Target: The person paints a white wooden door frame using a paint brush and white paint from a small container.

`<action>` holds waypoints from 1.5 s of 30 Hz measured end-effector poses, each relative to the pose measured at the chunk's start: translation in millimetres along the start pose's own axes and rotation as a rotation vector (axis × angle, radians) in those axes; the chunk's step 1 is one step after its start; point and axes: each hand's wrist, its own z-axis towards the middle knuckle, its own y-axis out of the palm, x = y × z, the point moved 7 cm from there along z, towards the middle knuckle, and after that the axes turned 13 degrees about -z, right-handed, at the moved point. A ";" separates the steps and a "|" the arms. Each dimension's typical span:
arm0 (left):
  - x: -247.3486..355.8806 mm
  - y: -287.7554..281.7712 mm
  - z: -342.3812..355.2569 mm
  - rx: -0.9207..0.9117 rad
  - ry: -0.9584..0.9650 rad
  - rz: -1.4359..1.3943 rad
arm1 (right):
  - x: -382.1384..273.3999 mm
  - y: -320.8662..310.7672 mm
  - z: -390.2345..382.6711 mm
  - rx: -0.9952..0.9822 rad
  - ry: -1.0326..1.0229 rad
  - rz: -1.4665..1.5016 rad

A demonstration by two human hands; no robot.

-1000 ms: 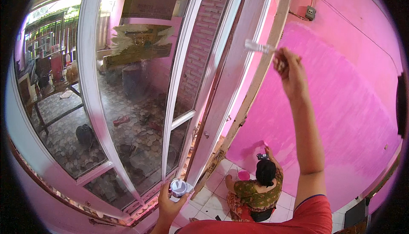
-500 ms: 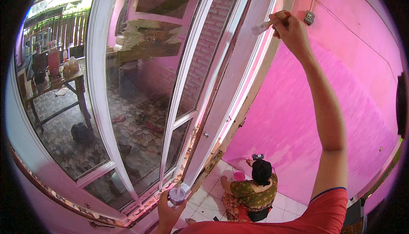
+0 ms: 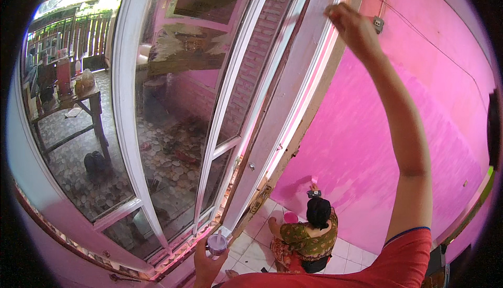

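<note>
at the bottom of the frame, left of centre, the left hand [image 3: 205, 262] is clamped around a small cup [image 3: 217, 244] with pale contents, while at the upper right the right hand [image 3: 356, 28] is raised by a white door frame [image 3: 299, 70], fingers bent, their grip impossible to tell.

Your right arm [image 3: 403, 112] is raised high, its elbow [image 3: 415, 170] slightly bent, and the right hand [image 3: 359, 31] tips leftward at the top, fingers [image 3: 339, 16] bunched (their tips are hard to make out). Down low, your left hand [image 3: 207, 264] is cupped, thumb [image 3: 224, 258] toward the right, fingers curled leftward.
</note>
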 end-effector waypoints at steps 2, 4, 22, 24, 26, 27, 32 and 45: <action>-4.1 1.9 -0.1 0.001 -0.008 -0.009 | -26.4 14.0 -28.0 -0.111 -0.029 0.021; -2.2 1.7 -0.7 0.006 -0.009 -0.028 | -53.9 20.5 -56.0 -0.134 -0.118 0.001; -6.9 4.4 -2.7 0.037 -0.002 -0.013 | 25.5 2.4 11.6 0.030 0.115 -0.021; -10.6 5.2 -3.4 0.032 -0.066 -0.039 | 17.2 14.2 -2.8 -0.063 0.075 -0.056; -8.9 5.7 -3.6 0.018 -0.056 -0.021 | -2.6 24.4 -25.9 -0.080 -0.074 -0.020; -6.5 3.0 -2.8 0.014 -0.044 0.007 | -18.8 27.1 -35.9 -0.133 -0.073 -0.014; 16.1 -7.3 0.4 0.072 0.046 0.067 | -68.1 19.1 -53.0 -0.295 0.053 0.214; -2.4 5.1 1.0 0.020 -0.034 0.002 | 71.0 -2.3 40.7 0.134 0.119 -0.009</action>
